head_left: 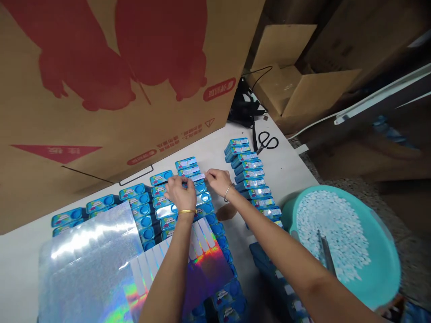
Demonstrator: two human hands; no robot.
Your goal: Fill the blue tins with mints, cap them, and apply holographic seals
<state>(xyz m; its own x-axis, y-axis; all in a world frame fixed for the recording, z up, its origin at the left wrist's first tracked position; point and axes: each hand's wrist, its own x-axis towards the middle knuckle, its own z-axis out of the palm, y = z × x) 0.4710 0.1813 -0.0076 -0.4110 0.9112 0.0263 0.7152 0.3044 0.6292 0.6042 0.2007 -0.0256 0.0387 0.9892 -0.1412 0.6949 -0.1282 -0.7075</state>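
Observation:
Rows of small blue boxes (144, 211) with round windows lie on a white table (289, 166). My left hand (180, 192) and my right hand (218, 180) meet over one blue box (196, 177) in a middle row, fingers pinched at its two ends. A gold bangle sits on my left wrist and a thin bracelet on my right. Under my left forearm lies a holographic sticker sheet (205, 258) with white strips. A separate row of blue boxes (251, 175) runs along the right.
A big brown carton (111, 89) with red print stands behind the boxes. Black scissors (267, 142) lie at the table's far end. A teal basin (377, 273) of small white pieces sits at right. Shiny foil sheets (87, 260) cover the near left.

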